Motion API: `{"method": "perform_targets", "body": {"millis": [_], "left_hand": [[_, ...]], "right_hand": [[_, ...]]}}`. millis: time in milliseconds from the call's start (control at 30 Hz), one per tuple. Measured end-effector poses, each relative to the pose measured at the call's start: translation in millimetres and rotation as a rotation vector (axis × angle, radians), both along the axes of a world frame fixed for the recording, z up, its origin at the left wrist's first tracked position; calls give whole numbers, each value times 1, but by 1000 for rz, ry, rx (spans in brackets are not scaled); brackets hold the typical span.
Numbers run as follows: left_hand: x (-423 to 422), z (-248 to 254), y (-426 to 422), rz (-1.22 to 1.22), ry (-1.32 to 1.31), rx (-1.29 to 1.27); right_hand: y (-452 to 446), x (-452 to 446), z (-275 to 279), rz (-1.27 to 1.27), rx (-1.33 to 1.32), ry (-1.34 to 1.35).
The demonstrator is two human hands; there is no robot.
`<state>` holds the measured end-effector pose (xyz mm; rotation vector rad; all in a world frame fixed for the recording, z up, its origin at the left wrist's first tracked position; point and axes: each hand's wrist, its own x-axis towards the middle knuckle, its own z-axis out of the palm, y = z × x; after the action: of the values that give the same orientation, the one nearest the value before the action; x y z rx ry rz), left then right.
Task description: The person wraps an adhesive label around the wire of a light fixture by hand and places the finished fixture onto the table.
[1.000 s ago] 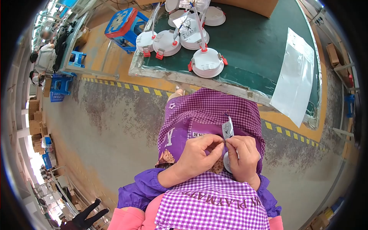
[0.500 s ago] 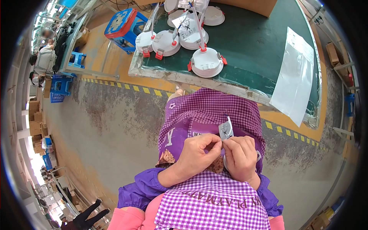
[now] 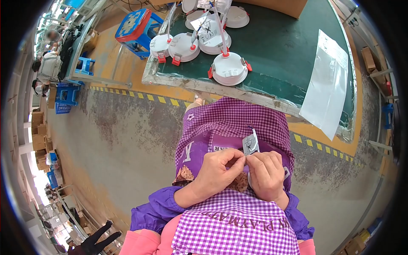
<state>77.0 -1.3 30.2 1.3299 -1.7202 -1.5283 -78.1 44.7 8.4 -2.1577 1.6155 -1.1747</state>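
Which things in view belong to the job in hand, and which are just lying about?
In the job:
left hand and right hand, fingers pinched close together
silver printed tag, at the right fingertips
white round piece, mostly hidden
white downlights, probably

Lying about, seemingly:
translucent plastic bag
blue stool
stacked cardboard boxes

Bright indoor light; glare on plastic sleeve (image 3: 326, 85); curved, black-rimmed edges.

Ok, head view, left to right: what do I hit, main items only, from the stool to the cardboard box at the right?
Blue-and-red stool → round white unit at the left corner of the green table → right hand → left hand → white plastic bag → cardboard box.
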Motion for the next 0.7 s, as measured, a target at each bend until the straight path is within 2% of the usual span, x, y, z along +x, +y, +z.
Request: {"method": "perform_targets", "body": {"millis": [267, 467, 567, 700], "left_hand": [[-1, -3, 1, 9, 32, -19], [0, -6, 1, 26, 113, 38], [0, -7, 0, 15, 125, 51], [0, -7, 0, 7, 122, 8]], "right_hand": [[1, 6, 1, -92, 63, -121], [5, 7, 5, -187, 380, -469], [4, 2, 7, -171, 442, -514], [2, -1, 5, -140, 329, -474]]}}
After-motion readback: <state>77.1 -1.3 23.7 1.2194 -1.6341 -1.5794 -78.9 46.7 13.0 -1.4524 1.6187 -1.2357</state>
